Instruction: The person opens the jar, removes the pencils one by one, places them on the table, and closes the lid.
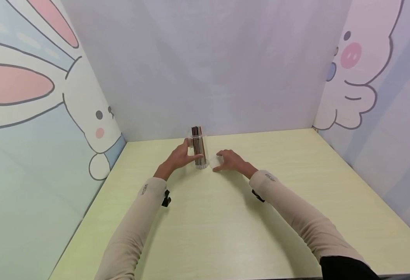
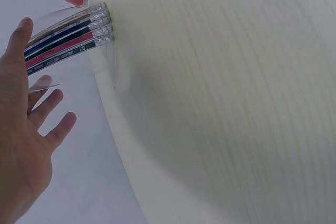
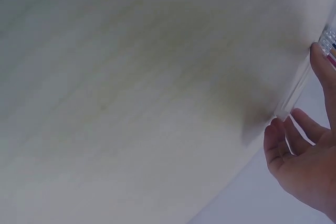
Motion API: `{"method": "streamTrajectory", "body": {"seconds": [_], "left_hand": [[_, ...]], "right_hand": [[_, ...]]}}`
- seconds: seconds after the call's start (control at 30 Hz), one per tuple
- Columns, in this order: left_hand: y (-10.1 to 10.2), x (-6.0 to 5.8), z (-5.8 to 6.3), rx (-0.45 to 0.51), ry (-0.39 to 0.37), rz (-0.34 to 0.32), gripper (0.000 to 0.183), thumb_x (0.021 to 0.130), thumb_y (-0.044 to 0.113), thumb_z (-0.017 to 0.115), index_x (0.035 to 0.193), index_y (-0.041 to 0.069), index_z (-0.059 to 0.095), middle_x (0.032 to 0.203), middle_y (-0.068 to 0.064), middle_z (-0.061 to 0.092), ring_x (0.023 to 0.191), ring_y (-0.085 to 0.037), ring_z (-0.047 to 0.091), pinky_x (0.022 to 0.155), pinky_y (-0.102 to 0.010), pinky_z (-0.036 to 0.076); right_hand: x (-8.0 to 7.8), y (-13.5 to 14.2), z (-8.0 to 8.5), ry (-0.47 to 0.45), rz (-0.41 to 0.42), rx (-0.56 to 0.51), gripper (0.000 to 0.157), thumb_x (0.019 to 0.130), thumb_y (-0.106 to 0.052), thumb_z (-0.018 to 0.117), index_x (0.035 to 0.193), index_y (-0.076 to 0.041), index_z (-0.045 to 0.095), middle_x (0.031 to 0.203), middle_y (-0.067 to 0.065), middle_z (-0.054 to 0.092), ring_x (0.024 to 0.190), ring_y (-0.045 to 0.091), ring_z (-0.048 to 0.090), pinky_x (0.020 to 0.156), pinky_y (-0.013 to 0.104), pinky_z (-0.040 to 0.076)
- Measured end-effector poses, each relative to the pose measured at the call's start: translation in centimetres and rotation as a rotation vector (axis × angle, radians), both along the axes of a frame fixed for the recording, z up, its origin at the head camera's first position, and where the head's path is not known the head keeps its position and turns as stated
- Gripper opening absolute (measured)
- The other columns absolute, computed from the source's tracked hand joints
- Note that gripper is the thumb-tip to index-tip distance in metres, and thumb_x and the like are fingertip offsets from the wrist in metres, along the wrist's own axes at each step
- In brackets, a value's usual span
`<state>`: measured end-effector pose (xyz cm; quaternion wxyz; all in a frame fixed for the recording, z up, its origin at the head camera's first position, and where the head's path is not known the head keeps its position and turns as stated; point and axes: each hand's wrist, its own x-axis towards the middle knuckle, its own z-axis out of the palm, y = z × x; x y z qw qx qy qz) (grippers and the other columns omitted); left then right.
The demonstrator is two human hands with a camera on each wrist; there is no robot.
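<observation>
Clear cup near the far edge of the table, holding a bundle of pencils whose dark ends stand above its rim; their lower ends, as seen from the left wrist, carry clear tips. The left hand grips the cup from the side, thumb across the front and index finger behind the wall, the remaining fingers spread. Just beside the cup, the right hand holds a clear disc by its edge between thumb and curved fingers. Beige sleeves cover both forearms. Behind the table, a plain grey wall; at left, a cartoon rabbit; at right, a white cartoon figure.
</observation>
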<state>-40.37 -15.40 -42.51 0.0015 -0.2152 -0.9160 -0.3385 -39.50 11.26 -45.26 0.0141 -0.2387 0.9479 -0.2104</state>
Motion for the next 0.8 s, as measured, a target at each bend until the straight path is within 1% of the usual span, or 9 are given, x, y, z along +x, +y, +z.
{"method": "streamTrajectory", "body": {"seconds": [0.17,0.33,0.53,0.8], "left_hand": [[0.2,0.0,-0.1,-0.001,0.006,-0.003,0.089,0.092,0.057,0.075,0.148,0.003,0.032,0.147,-0.023,0.052,0.138,-0.042,0.049,0.110,-0.058,0.042],[0.2,0.0,-0.2,0.000,0.011,-0.004,0.088,0.092,0.056,0.075,0.148,0.003,0.033,0.146,-0.023,0.052,0.137,-0.042,0.050,0.110,-0.057,0.042],[0.2,-0.1,-0.2,0.002,0.010,-0.002,0.090,0.092,0.056,0.075,0.150,0.003,0.032,0.148,-0.022,0.051,0.139,-0.041,0.048,0.111,-0.058,0.041],[0.1,-0.3,-0.1,0.007,-0.001,0.003,0.087,0.093,0.053,0.076,0.149,0.003,0.032,0.149,-0.022,0.050,0.140,-0.043,0.047,0.111,-0.059,0.040]], "right_hand": [[0.1,0.2,0.1,-0.004,-0.014,0.019,0.087,0.083,-0.045,0.087,0.145,0.004,0.053,0.139,0.024,0.060,0.125,0.039,0.058,0.102,0.050,0.049],[0.0,0.6,0.7,-0.007,-0.005,0.041,0.091,0.083,-0.047,0.086,0.149,0.003,0.049,0.140,0.023,0.059,0.127,0.039,0.056,0.104,0.051,0.048],[-0.4,1.0,1.5,0.000,-0.001,0.000,0.086,0.088,-0.044,0.083,0.150,0.004,0.048,0.140,0.023,0.060,0.129,0.039,0.057,0.106,0.051,0.047],[-1.2,1.3,3.4,0.036,0.017,-0.047,0.081,0.091,-0.039,0.081,0.149,0.006,0.048,0.136,0.024,0.063,0.119,0.037,0.065,0.100,0.050,0.052]]}}
